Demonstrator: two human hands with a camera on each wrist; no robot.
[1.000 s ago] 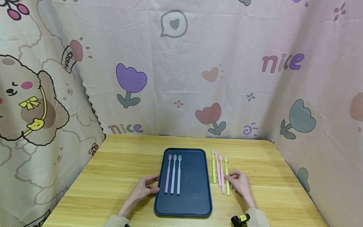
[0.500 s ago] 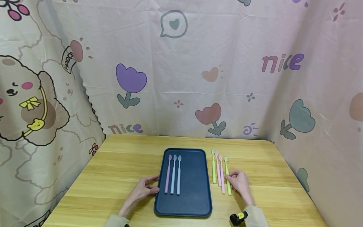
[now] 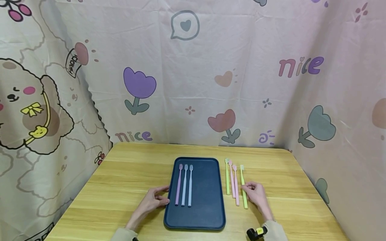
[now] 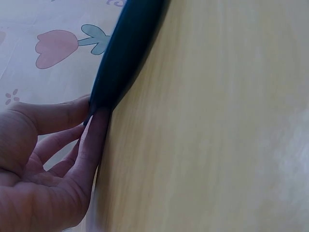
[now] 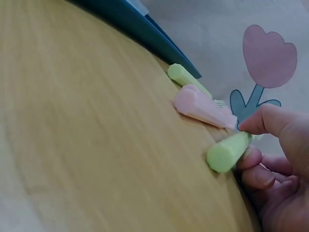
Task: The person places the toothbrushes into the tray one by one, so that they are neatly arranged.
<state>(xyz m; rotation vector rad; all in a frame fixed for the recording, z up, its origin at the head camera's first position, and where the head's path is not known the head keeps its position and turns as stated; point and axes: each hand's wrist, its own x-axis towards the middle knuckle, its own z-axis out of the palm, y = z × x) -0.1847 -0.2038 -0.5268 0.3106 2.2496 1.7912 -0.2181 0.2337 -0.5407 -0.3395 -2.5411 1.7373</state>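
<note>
My left hand (image 3: 152, 200) holds the left rim of a dark blue tray (image 3: 196, 219), its thumb and a finger on the edge in the left wrist view. On the tray lie a purple toothbrush (image 3: 178, 185) and two light blue toothbrushes (image 3: 184, 185), side by side. To the tray's right, my right hand (image 3: 256, 193) pinches the handle of a yellow-green toothbrush (image 5: 227, 153) between thumb and fingers. Left of it, two pink toothbrushes (image 3: 236, 187) and another yellow-green toothbrush (image 3: 227, 177) lie on the table. Parts of the held handle are hidden by the fingers.
The wooden table (image 3: 132, 167) carries everything. Behind it and along both sides hangs a printed curtain (image 3: 193, 83). A small black and yellow device (image 3: 256, 233) sits at the right wrist.
My right hand has shifted slightly right with the yellow-green toothbrush, widening the gap to the pink ones. The left hand and tray have stayed put.
</note>
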